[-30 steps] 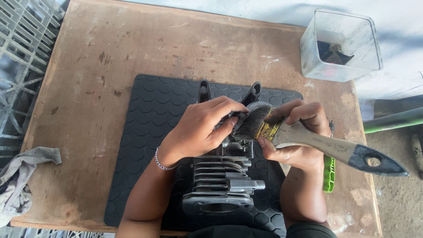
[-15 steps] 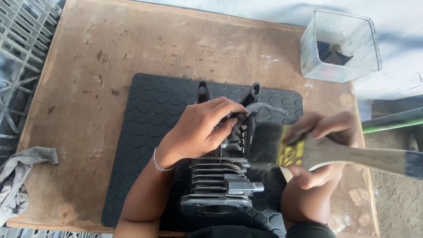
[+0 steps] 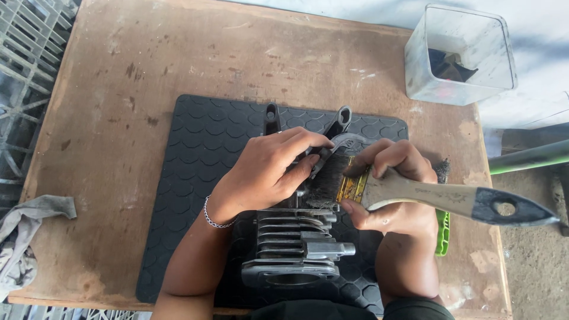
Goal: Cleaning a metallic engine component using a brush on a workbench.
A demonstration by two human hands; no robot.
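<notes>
Now back at frame centre after swinging right: brush (image 3: 415,192), clamped in right hand (image 3: 394,195) fingers, bristles against engine part (image 3: 296,249); left hand (image 3: 267,175) fingers gripping part. Scrubbing evidently ongoing.

A clear square plastic container (image 3: 459,56) stands at the table's far right corner, with something dark inside. No labels, signs or screens show anywhere.

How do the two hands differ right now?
The left hand lies palm-down on the finned metal engine part, steadying it; the right hand grips a paintbrush. The left wrist wears a bracelet; the right shows none. Both work over the black rubber mat.
</notes>
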